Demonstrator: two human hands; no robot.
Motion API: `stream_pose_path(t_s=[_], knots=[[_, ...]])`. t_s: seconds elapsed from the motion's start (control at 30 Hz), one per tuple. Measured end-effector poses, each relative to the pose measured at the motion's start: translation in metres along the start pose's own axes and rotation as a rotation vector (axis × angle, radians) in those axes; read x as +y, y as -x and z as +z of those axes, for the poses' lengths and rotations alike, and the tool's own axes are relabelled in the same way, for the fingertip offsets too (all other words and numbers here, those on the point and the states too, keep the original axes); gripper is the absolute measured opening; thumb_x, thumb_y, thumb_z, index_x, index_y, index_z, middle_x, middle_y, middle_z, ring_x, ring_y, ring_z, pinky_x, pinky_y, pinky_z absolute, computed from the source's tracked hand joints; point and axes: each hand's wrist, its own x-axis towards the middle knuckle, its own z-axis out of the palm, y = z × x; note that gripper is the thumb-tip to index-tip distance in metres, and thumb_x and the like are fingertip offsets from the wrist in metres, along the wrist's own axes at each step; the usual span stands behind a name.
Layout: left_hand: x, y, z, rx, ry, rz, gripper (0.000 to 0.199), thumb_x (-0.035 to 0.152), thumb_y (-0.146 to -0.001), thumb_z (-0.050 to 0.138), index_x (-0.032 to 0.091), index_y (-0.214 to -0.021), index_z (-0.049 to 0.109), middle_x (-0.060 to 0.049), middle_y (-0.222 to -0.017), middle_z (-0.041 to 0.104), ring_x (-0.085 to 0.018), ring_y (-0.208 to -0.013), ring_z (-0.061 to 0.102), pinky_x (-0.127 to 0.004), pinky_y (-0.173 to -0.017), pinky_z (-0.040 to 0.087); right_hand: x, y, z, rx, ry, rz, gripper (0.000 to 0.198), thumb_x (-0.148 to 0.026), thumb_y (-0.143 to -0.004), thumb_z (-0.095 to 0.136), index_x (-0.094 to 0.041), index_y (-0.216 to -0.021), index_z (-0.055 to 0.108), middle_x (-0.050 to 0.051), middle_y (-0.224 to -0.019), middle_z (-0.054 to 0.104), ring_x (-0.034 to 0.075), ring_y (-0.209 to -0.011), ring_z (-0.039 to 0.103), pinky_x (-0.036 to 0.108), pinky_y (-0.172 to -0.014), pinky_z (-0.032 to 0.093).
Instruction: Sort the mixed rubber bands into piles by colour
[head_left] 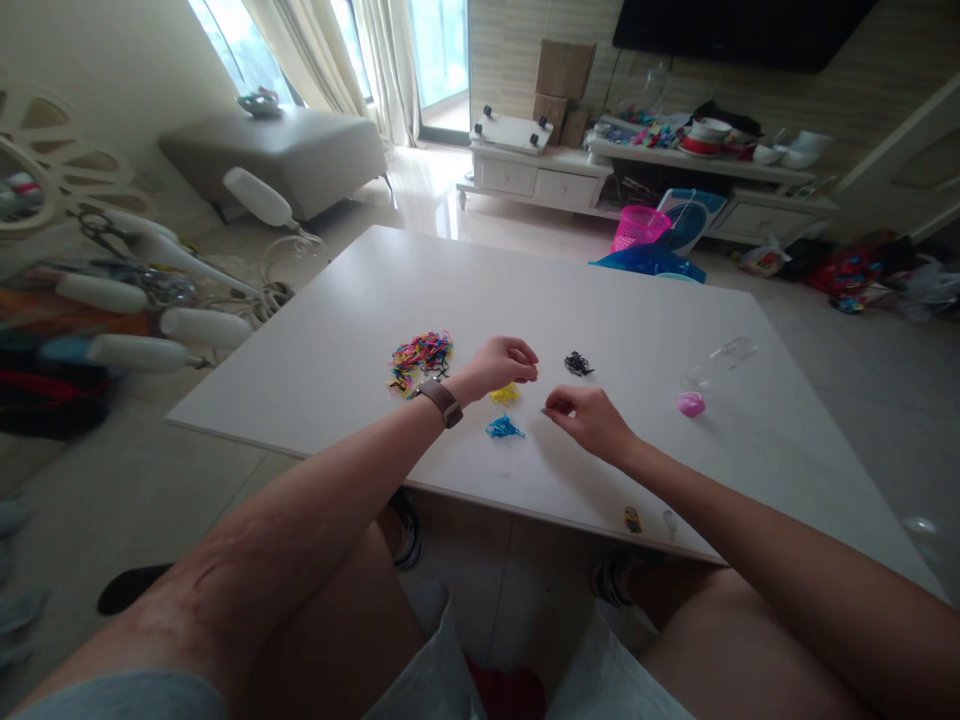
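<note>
My left hand (504, 364), with a brown watch band on its wrist, hovers over the table with fingers curled together. Whether anything is between its fingertips is too small to see. Partly under it lies a small yellow pile of bands (505, 394). My right hand (591, 418) is closed in a pinch to the right of a blue pile of bands (505, 428); what it pinches, if anything, cannot be made out. Beyond it sits a black pile of bands (577, 363). A larger mixed heap of colourful small bands (420, 355) lies left of my left wrist.
The white table (465, 290) carries a clear container (720, 360) and a pink round object (691, 404) at right. A small yellow figure (632, 519) lies near the front edge. Behind the table stand a pink basket (640, 228) and a white cabinet (540, 180).
</note>
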Motion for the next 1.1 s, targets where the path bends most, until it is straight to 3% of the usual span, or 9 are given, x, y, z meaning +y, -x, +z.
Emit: stream_pose_path(t_s=[0.17,0.33,0.5,0.6,0.67,0.87,1.1], knots=[[-0.002,0.001,0.005,-0.033,-0.007,-0.008,0.020,0.005,-0.062,0.082,0.012,-0.073,0.068,-0.006,-0.068,0.071,-0.014,-0.068,0.067,-0.029,-0.069,0.055,0.003,0.004,0.026,-0.116,-0.009,-0.056,0.010,-0.018,-0.084,0.064,-0.019,-0.077,0.071,0.004,-0.079,0.071,0.017,-0.071,0.065,0.031,-0.070,0.052],[0.000,0.001,0.010,-0.054,-0.029,0.006,0.017,0.003,-0.063,0.079,0.011,-0.072,0.068,-0.006,-0.069,0.071,-0.014,-0.067,0.066,-0.028,-0.068,0.054,-0.008,-0.001,0.034,-0.115,-0.185,0.040,0.007,-0.024,-0.084,0.068,-0.019,-0.085,0.073,0.004,-0.082,0.075,0.018,-0.073,0.068,0.031,-0.071,0.054],[0.002,0.001,0.014,-0.038,-0.047,0.032,0.015,0.001,-0.065,0.076,0.011,-0.072,0.067,-0.004,-0.066,0.069,-0.012,-0.064,0.063,-0.025,-0.065,0.052,-0.012,-0.007,0.020,0.075,-0.164,0.074,0.011,-0.028,-0.084,0.067,-0.020,-0.076,0.065,0.001,-0.070,0.069,0.016,-0.065,0.063,0.030,-0.067,0.051],[0.000,-0.002,0.012,-0.059,-0.066,0.022,0.014,0.004,-0.066,0.075,0.011,-0.074,0.066,-0.004,-0.066,0.068,-0.012,-0.064,0.064,-0.026,-0.066,0.052,-0.009,-0.008,0.012,0.203,-0.167,0.117,0.010,-0.028,-0.082,0.068,-0.021,-0.086,0.062,0.000,-0.073,0.067,0.016,-0.066,0.062,0.030,-0.065,0.051],[-0.002,-0.006,0.006,-0.058,-0.170,0.012,0.013,0.005,-0.067,0.075,0.012,-0.075,0.067,-0.004,-0.067,0.069,-0.012,-0.064,0.064,-0.025,-0.065,0.052,-0.007,-0.008,0.008,0.220,-0.177,0.130,0.018,-0.029,-0.081,0.069,-0.022,-0.095,0.060,0.001,-0.079,0.067,0.017,-0.068,0.064,0.031,-0.066,0.053],[-0.006,-0.013,-0.023,0.071,-0.807,0.006,0.020,0.005,-0.063,0.073,0.014,-0.081,0.072,-0.003,-0.076,0.071,-0.012,-0.064,0.062,-0.021,-0.056,0.045,-0.008,-0.003,0.004,0.172,-0.039,0.023,0.018,-0.024,-0.083,0.066,-0.023,-0.099,0.058,0.002,-0.087,0.065,0.017,-0.073,0.064,0.032,-0.070,0.053],[0.017,-0.007,-0.037,0.034,-0.852,-0.101,0.018,0.013,-0.070,0.074,0.011,-0.088,0.076,-0.007,-0.074,0.074,-0.014,-0.065,0.065,-0.021,-0.058,0.047,-0.008,0.001,0.002,0.080,0.085,-0.058,0.016,-0.020,-0.085,0.061,-0.022,-0.100,0.058,0.004,-0.094,0.066,0.018,-0.077,0.063,0.032,-0.073,0.050]])
